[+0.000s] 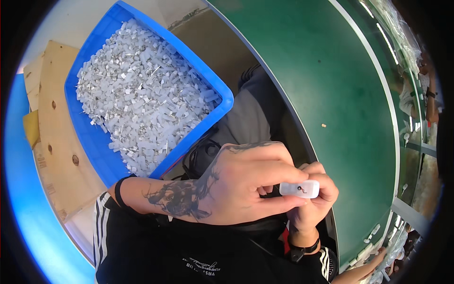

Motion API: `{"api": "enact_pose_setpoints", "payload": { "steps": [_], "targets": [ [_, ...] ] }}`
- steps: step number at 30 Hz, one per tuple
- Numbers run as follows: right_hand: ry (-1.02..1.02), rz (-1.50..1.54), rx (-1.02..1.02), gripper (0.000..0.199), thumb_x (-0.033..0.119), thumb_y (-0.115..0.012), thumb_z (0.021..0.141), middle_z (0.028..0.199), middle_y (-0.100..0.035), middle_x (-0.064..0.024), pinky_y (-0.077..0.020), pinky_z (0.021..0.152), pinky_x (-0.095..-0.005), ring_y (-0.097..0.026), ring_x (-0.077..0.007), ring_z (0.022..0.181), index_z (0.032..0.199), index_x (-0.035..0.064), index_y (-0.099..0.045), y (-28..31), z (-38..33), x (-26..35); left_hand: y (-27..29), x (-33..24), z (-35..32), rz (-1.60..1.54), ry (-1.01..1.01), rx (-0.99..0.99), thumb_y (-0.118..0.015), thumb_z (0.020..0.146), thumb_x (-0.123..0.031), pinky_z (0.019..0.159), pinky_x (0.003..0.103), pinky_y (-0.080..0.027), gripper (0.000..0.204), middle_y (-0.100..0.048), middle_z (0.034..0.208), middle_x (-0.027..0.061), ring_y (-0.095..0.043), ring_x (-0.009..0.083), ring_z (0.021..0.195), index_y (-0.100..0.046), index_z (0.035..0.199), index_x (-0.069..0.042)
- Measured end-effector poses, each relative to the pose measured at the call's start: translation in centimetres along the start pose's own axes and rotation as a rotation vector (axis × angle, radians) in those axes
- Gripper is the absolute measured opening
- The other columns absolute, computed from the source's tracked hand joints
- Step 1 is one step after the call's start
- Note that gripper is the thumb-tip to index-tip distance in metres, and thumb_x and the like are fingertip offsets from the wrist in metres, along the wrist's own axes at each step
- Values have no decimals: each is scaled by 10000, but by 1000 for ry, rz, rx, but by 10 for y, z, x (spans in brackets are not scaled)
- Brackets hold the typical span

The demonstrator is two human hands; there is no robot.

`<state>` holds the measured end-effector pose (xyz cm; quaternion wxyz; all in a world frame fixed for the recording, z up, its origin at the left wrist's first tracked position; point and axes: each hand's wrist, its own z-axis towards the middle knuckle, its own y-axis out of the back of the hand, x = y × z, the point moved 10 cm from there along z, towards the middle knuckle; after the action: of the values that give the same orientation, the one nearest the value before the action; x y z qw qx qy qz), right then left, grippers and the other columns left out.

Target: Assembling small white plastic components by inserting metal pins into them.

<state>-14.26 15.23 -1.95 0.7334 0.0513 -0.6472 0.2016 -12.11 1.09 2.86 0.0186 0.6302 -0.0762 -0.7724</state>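
A small white plastic piece (288,189) with rounded corners, a dark spot and a thin dark squiggle on its face is held in front of my body. My left hand (250,182), tattooed and coming in from the left, pinches it between thumb and forefinger. Curled against its right end, my right hand (321,191) also grips the piece. The inner fingers of both hands are partly hidden. Left of my hands, a blue plastic bin (191,135) holds a heap of small white and translucent plastic pieces (142,90) with thin metal pins.
A green-topped table (345,118) with a pale strip runs along the right, with a tiny tan scrap (324,125) on it. Wooden boards (59,142) lie left of the bin. Another person's forearm (362,272) reaches in at the lower right, near several white pieces (372,233).
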Motion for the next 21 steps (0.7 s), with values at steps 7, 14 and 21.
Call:
{"api": "enact_pose_setpoints", "payload": {
  "steps": [7, 14, 21],
  "targets": [
    [-49, -51, 8, 224, 152, -757, 773, 795, -575, -85, -430, 605, -258, -533, -142, 674, 839, -7, -615, 4, -3, -4, -5, 9, 2, -53, 31, 54, -809, 715, -36, 513, 212, -448, 336, -610, 838, 11, -548, 70, 604, -718, 1035, -83],
    [-204, 147, -82, 256, 200, -646, 889, 890, -560, -107, -384, 568, -217, -487, -112, 680, 969, 28, -474, -18, 0, -24, 8, 19, -6, -132, 35, -12, -779, 763, -105, 572, 232, -490, 388, -599, 937, 57, -574, 101, 670, -656, 1126, -40],
    [-147, 501, -58, 334, 173, -538, 948, 1019, -493, -101, -425, 703, -270, -495, -173, 844, 1215, -3, -444, 47, 15, 12, 115, 51, -19, 85, 164, -46, -718, 814, -62, 674, 240, -523, 245, -627, 978, 79, -632, 108, 792, -675, 1052, -19]
  ]
}}
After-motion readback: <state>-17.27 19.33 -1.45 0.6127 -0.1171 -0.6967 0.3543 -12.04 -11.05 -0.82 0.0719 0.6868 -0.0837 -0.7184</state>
